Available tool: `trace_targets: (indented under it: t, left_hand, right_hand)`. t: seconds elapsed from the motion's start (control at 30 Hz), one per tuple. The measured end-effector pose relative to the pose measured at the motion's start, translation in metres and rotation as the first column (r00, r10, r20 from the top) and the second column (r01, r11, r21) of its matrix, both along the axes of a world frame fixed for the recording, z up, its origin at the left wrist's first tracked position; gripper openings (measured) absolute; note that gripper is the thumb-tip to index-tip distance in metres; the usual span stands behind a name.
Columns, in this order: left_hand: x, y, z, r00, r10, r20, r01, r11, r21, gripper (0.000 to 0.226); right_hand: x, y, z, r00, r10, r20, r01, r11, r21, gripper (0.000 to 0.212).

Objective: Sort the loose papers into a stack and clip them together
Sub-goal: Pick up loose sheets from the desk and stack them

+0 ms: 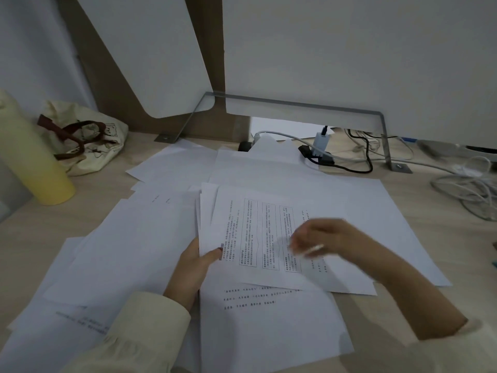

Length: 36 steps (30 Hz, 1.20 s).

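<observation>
Head view, one counter of pale wood, contents being listed as follows.

Loose papers: being shown spread over most of the counter, overlapping at odd angles, some blank, some printed.

Gathered sheets: a small fanned bundle, printed side up, being held at the middle of the spread, lying on other papers.

Left hand: the bundle's left edge is being pinched, thumb on top and fingers hidden beneath; the grip is clamped on the gathered sheets. A cream sleeve is being worn.

Right hand: being seen as a blur over the right part of the bundle; whether its grip is apart or together cannot be told, nor whether the paper is being touched.

Yellow bottle: being kept upright at the counter's far left.

Cloth bag: cream with brown handles, being slumped just behind the bottle.

Metal bracket: being fixed to the counter at the back.

Cables: being left tangled at the far right, with a plug under the bracket.
</observation>
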<state>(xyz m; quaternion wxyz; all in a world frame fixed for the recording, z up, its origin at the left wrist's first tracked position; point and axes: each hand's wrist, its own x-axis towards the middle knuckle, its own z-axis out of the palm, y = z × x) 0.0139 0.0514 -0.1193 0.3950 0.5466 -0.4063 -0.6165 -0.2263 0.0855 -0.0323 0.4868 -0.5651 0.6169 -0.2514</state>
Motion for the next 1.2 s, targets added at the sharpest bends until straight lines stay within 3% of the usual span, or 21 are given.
trace_targets:
  t: [0.07,0.1,0.2,0.3,0.5,0.6,0.67,0.77,0.9,1.0,1.1,1.2]
  left_hand:
    - [0.0,0.0,0.001,1.0,-0.012,0.01,0.012,1.0,-0.007,0.035]
    - [-0.001,-0.001,0.002,1.0,-0.016,0.022,0.017,1.0,-0.015,0.034]
    - [-0.005,-0.003,0.004,0.995,-0.025,0.1,0.029,0.999,-0.034,0.032]
    - [-0.006,-0.003,0.003,0.986,-0.035,0.162,0.045,0.997,-0.058,0.031]
    - [-0.002,-0.002,0.001,0.986,-0.017,0.165,0.028,0.998,-0.061,0.028]
    - [-0.002,-0.001,0.003,0.996,0.022,0.092,-0.021,1.0,-0.008,0.026]
    - [-0.002,-0.001,0.004,0.996,0.052,0.073,-0.052,0.999,0.001,0.027]
    - [-0.004,-0.002,0.005,0.992,0.106,0.064,-0.107,0.994,0.005,0.024]
    - [-0.004,-0.001,0.008,0.991,0.119,0.053,-0.122,0.992,0.046,0.022]
    - [-0.006,0.001,0.01,0.995,0.091,0.027,-0.092,0.995,0.034,0.018]
    - [-0.01,0.003,0.011,0.993,0.09,0.072,-0.088,0.996,-0.027,0.026]
    - [-0.014,0.004,0.011,0.992,0.086,0.096,-0.082,0.995,-0.051,0.032]
  right_hand:
    - [-0.019,-0.024,-0.007,0.935,-0.198,-0.294,0.152,0.973,-0.171,0.016]
    - [-0.025,-0.036,-0.013,0.892,-0.225,-0.392,0.162,0.969,-0.189,0.026]
    - [-0.03,-0.068,-0.032,0.829,-0.122,-0.546,0.066,0.99,-0.121,0.061]
    - [-0.028,-0.091,-0.044,0.776,-0.016,-0.631,-0.01,0.999,-0.038,0.077]
    - [-0.043,-0.113,-0.045,0.671,0.114,-0.733,-0.067,0.993,0.093,0.073]
    - [-0.047,-0.118,-0.042,0.627,0.165,-0.761,-0.07,0.985,0.156,0.053]
    - [-0.048,-0.119,-0.042,0.653,0.128,-0.746,-0.053,0.991,0.124,0.032]
    - [-0.055,-0.112,-0.035,0.762,-0.002,-0.648,0.036,0.999,0.038,0.021]
    - [-0.071,-0.081,-0.016,0.854,-0.216,-0.474,0.257,0.966,0.024,0.031]
    - [-0.064,-0.049,-0.017,0.888,-0.281,-0.364,0.344,0.931,0.119,0.026]
    - [-0.045,-0.02,-0.029,0.945,-0.26,-0.198,0.302,0.926,0.227,0.022]
    - [-0.023,-0.001,-0.041,0.987,-0.14,-0.08,0.156,0.954,0.258,0.016]
